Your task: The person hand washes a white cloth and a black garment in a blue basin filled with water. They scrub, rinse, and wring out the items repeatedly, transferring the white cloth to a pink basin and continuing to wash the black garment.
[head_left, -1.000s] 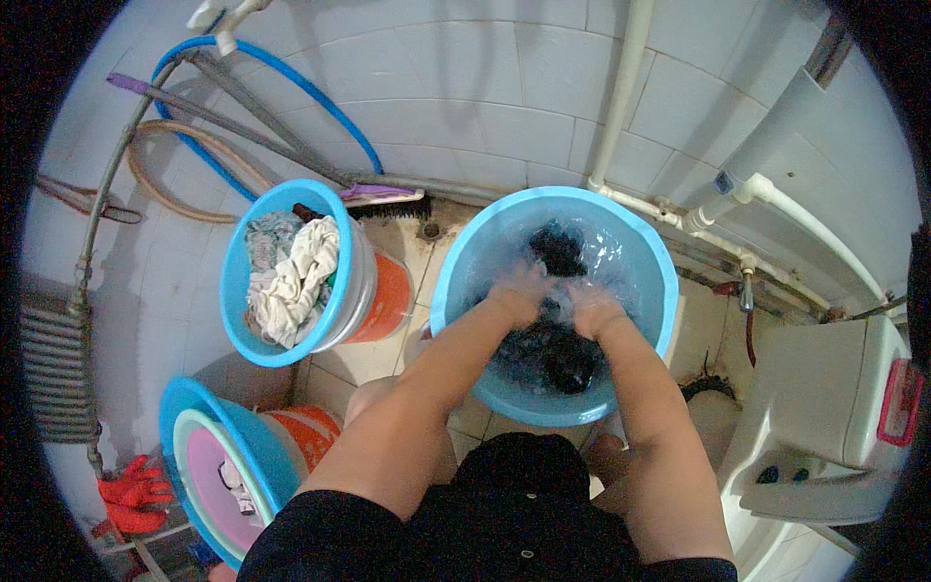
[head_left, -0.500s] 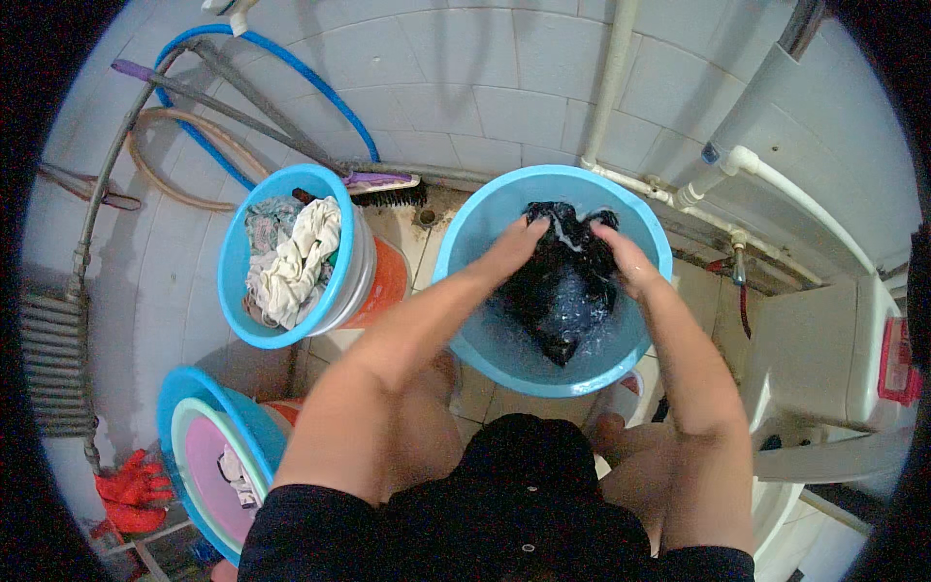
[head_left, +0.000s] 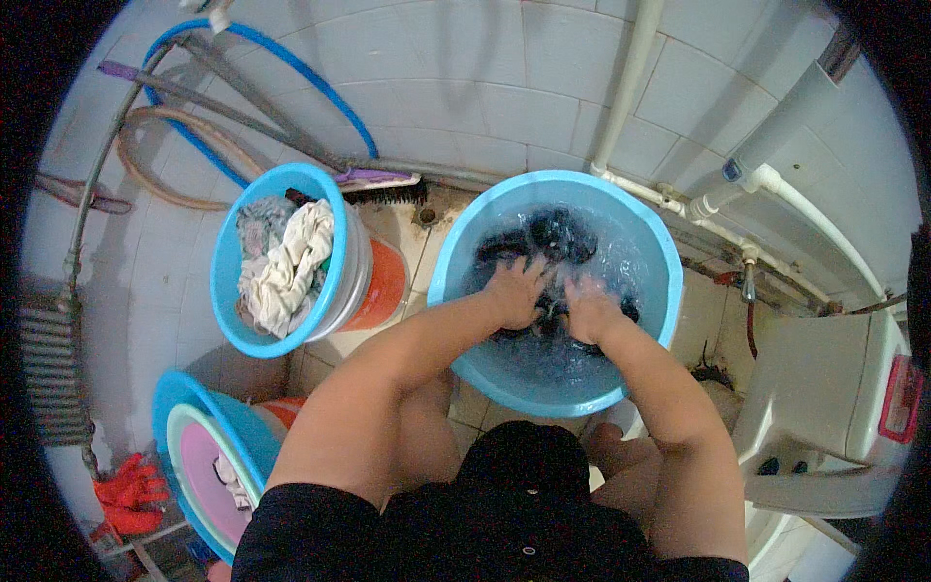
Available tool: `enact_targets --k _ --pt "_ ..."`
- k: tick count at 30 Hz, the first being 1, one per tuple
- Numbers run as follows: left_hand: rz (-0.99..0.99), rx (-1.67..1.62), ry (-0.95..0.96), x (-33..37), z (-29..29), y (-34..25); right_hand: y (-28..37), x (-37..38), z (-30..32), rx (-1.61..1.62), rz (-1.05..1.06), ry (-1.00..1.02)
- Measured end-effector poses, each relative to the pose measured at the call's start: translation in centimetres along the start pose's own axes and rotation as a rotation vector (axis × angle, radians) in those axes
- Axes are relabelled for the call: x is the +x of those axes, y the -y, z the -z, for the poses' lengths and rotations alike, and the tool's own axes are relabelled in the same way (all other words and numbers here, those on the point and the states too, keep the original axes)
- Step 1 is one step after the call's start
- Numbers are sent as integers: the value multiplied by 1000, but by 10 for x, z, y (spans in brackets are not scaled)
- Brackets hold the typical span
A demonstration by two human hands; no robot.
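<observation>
A large light-blue basin (head_left: 667,267) of cloudy, sudsy water stands before me. In it floats a wet black cloth garment (head_left: 562,235), partly under the surface; its kind does not show. My left hand (head_left: 519,291) lies palm down on the near part of the cloth with its fingers spread. Close beside it, my right hand (head_left: 590,308) presses down with fingers stretched out, their tips blurred by the water. Neither hand appears to grip the cloth.
To the left, a blue basin (head_left: 221,281) of pale and grey laundry sits on a bucket (head_left: 376,286). Stacked basins (head_left: 175,427) stand nearer. A purple-headed brush (head_left: 378,179) lies by the wall. At the right are a toilet (head_left: 805,378), pipes (head_left: 621,97) and a tap (head_left: 749,276).
My hands have let go of the lifted black garment and come down nearer me. The garment has sunk and spread in the water. The view has shifted slightly.
</observation>
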State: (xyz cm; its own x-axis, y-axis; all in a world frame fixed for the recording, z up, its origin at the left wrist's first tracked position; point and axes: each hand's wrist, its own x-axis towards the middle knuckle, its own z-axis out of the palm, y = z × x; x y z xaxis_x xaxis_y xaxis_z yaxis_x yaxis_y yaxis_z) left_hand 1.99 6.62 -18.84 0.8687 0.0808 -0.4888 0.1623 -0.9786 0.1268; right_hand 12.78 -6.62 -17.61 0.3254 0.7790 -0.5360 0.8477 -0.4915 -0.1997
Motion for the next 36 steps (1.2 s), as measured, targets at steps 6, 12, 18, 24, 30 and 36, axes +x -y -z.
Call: enact_targets --k 6,12,18,24,30,36 --pt "-98 -278 -301 43 8 18 -21 48 -7 80 -112 -61" --pt "221 -177 -429 41 -11 -4 -18 35 -24 313 -296 -252" --pt "193 -1055 -685 -35 52 31 -35 -17 38 762 -228 -413" --pt "144 -1367 -818 -151 227 -11 17 -129 200 747 -115 -970" --pt "-389 -1593 -927 -231 371 -42 58 -241 317 942 251 -1282" --pt "-392 -1391 -992 -211 337 -37 57 -213 291 817 291 -1190"
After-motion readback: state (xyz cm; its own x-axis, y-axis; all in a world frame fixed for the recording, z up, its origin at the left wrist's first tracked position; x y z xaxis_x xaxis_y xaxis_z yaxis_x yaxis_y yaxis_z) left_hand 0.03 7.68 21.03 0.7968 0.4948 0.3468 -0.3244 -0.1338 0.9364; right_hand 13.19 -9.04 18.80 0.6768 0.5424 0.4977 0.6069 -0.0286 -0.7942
